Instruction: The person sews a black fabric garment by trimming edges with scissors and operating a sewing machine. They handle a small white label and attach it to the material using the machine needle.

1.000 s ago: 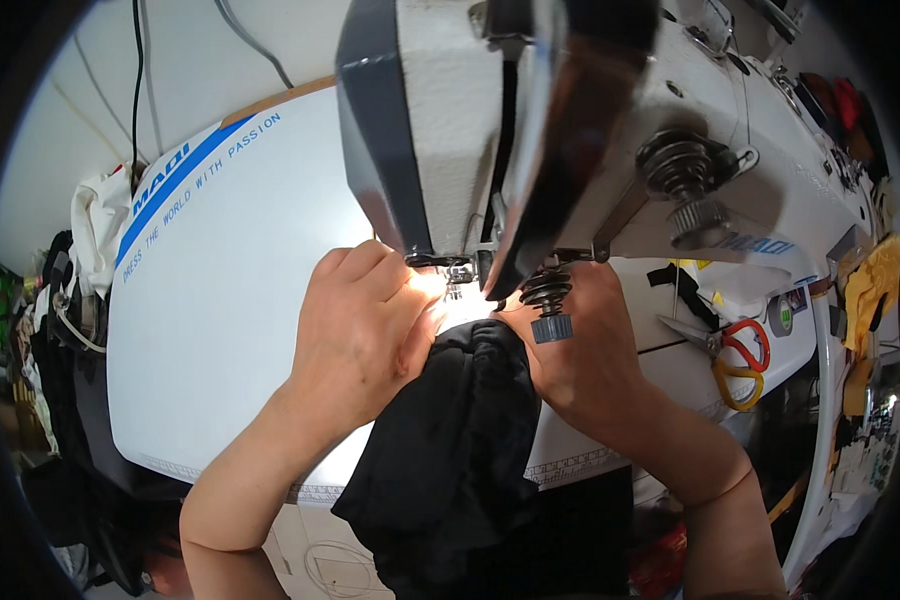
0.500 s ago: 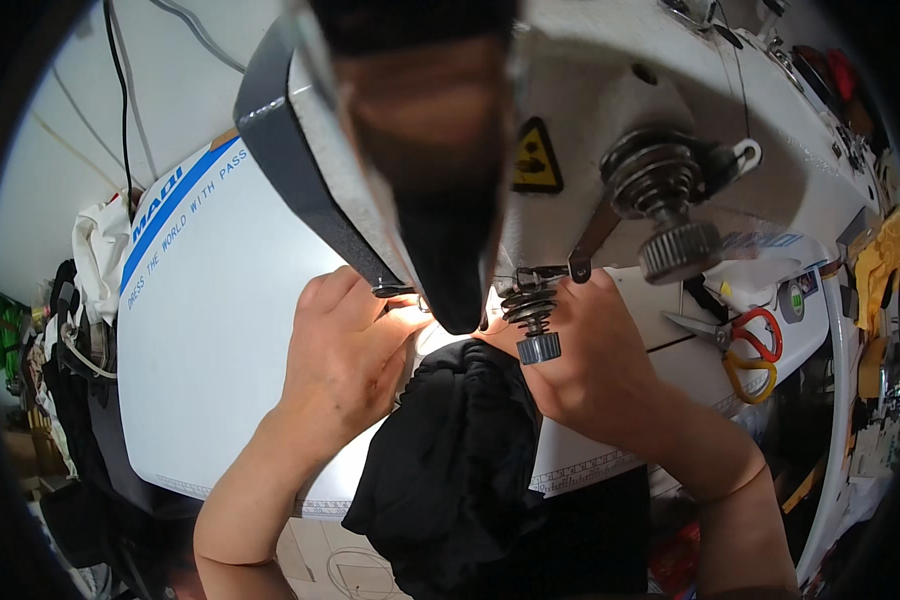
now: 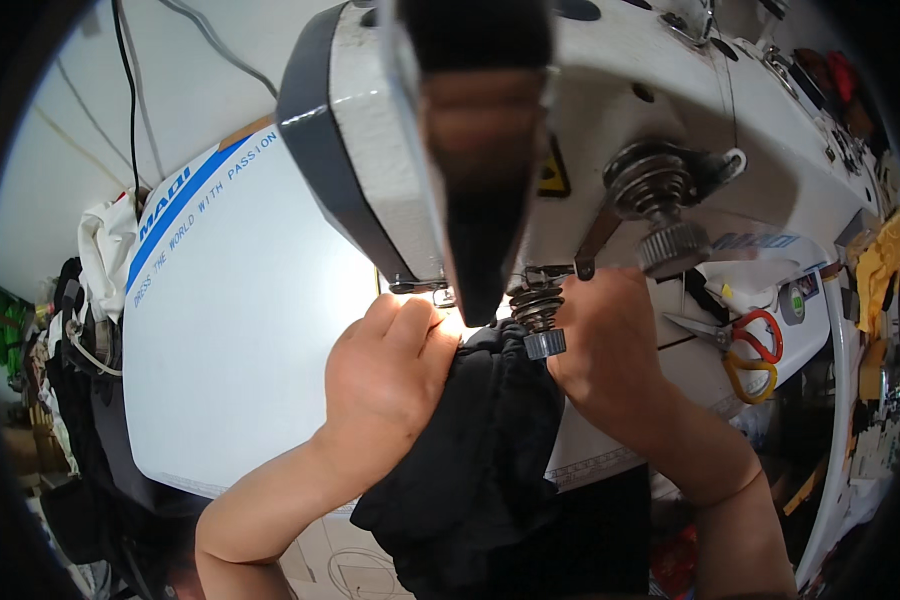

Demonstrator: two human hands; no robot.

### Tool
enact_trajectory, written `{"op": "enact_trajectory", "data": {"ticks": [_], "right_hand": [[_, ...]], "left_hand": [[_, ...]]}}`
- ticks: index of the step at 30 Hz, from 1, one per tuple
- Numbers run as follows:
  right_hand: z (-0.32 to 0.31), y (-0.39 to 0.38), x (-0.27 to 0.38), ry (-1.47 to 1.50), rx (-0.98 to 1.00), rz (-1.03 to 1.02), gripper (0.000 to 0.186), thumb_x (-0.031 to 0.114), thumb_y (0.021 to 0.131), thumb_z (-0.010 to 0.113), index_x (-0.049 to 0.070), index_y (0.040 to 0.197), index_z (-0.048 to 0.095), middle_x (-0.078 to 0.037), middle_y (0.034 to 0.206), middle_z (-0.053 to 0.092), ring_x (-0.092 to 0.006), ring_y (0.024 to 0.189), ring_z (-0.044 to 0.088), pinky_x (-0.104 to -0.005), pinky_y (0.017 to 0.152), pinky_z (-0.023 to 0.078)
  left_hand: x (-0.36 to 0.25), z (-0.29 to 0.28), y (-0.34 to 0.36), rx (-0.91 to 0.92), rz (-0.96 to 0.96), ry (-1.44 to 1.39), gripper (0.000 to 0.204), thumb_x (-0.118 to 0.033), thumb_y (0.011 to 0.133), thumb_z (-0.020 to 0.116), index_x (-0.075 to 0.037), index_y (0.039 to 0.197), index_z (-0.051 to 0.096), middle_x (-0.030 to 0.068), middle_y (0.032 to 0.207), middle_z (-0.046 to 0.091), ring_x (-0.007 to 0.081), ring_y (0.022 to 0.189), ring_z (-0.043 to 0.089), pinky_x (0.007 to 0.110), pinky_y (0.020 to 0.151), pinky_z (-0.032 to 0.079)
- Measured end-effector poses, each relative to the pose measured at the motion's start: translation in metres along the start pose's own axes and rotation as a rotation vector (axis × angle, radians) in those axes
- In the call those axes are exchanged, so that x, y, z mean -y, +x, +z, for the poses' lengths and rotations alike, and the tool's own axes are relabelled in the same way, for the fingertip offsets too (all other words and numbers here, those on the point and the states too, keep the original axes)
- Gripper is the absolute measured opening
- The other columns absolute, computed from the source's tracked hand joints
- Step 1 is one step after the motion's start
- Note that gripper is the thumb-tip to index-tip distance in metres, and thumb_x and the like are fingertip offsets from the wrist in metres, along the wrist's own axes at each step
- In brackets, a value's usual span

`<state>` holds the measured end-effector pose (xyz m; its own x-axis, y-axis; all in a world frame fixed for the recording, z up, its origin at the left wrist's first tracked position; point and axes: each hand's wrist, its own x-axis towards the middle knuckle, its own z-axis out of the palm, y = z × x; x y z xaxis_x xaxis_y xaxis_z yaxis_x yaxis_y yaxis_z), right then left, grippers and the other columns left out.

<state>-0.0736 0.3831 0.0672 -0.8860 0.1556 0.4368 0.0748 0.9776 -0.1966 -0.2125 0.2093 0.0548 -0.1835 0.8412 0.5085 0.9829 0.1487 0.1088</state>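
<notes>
A bunched black fabric (image 3: 460, 440) runs from under the head of a white sewing machine (image 3: 365, 120) down over the table's front edge. On its left side, my left hand (image 3: 385, 375) has curled fingers closed on the fabric's upper end, close to the lit needle area. My right hand (image 3: 610, 345) is bent around the fabric's right side; its fingertips are hidden behind a metal tension knob (image 3: 544, 343). A blurred dark upright part (image 3: 475, 180) of the machine covers the needle and the spot between my hands.
Scissors (image 3: 755, 345) with red and yellow handles lie on the white sewing table (image 3: 240, 380) at the right. A larger tension dial (image 3: 670, 245) juts out above my right hand. White cloth (image 3: 108, 245) hangs at the far left, and yellow cloth (image 3: 878, 265) at the far right.
My left hand has shifted right and slightly down, nearer to my right hand. The fabric's upper end sits further right. The machine head appears shifted right as the view moved a little.
</notes>
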Motion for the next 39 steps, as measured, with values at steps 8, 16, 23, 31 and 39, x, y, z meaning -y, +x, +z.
{"op": "enact_trajectory", "data": {"ticks": [8, 16, 23, 31, 39], "right_hand": [[-0.004, -0.002, 0.007, -0.022, -0.059, -0.027, 0.005, 0.007, 0.065, 0.065, 0.006, 0.070, 0.063, -0.016, 0.087, 0.058, -0.0368, 0.090, 0.055, -0.0489, 0.077, 0.037], [0.009, -0.001, 0.011, -0.236, 0.036, 0.029, 0.009, 0.015, 0.084, 0.064, 0.009, 0.087, 0.070, -0.012, 0.094, 0.063, -0.0282, 0.100, 0.060, -0.0438, 0.088, 0.045], [0.012, 0.000, 0.010, -0.223, 0.001, 0.018, 0.009, 0.018, 0.082, 0.065, 0.010, 0.081, 0.070, -0.011, 0.093, 0.062, -0.0278, 0.098, 0.060, -0.0429, 0.089, 0.047], [0.009, 0.002, 0.007, -0.101, -0.113, 0.024, 0.007, 0.009, 0.080, 0.071, 0.007, 0.077, 0.065, -0.010, 0.079, 0.059, -0.0326, 0.080, 0.054, -0.0437, 0.079, 0.042], [0.015, 0.006, 0.002, 0.028, -0.202, 0.010, 0.011, 0.000, 0.076, 0.073, 0.003, 0.076, 0.062, -0.013, 0.080, 0.062, -0.0364, 0.077, 0.055, -0.0448, 0.075, 0.043]], "left_hand": [[0.003, -0.010, -0.003, 0.020, -0.003, -0.108, 0.020, -0.003, 0.071, 0.073, -0.005, 0.091, 0.070, 0.0061, 0.088, 0.060, 0.0229, 0.077, 0.059, 0.034, 0.057, 0.050], [0.016, -0.011, -0.003, 0.011, 0.025, -0.188, 0.020, -0.007, 0.073, 0.070, -0.005, 0.094, 0.070, 0.0052, 0.088, 0.060, 0.0234, 0.078, 0.060, 0.035, 0.060, 0.050], [0.016, -0.015, -0.002, 0.042, 0.081, -0.130, 0.024, -0.007, 0.073, 0.069, -0.004, 0.097, 0.072, 0.0033, 0.094, 0.062, 0.0210, 0.083, 0.061, 0.034, 0.064, 0.051], [0.016, -0.012, -0.008, 0.026, 0.037, -0.168, 0.025, -0.003, 0.072, 0.068, -0.003, 0.097, 0.071, 0.0053, 0.102, 0.064, 0.0238, 0.089, 0.062, 0.036, 0.071, 0.054], [0.013, -0.006, -0.008, 0.016, 0.020, -0.226, 0.023, 0.000, 0.073, 0.068, -0.002, 0.096, 0.069, 0.0061, 0.100, 0.062, 0.0273, 0.088, 0.060, 0.038, 0.074, 0.053]]}}
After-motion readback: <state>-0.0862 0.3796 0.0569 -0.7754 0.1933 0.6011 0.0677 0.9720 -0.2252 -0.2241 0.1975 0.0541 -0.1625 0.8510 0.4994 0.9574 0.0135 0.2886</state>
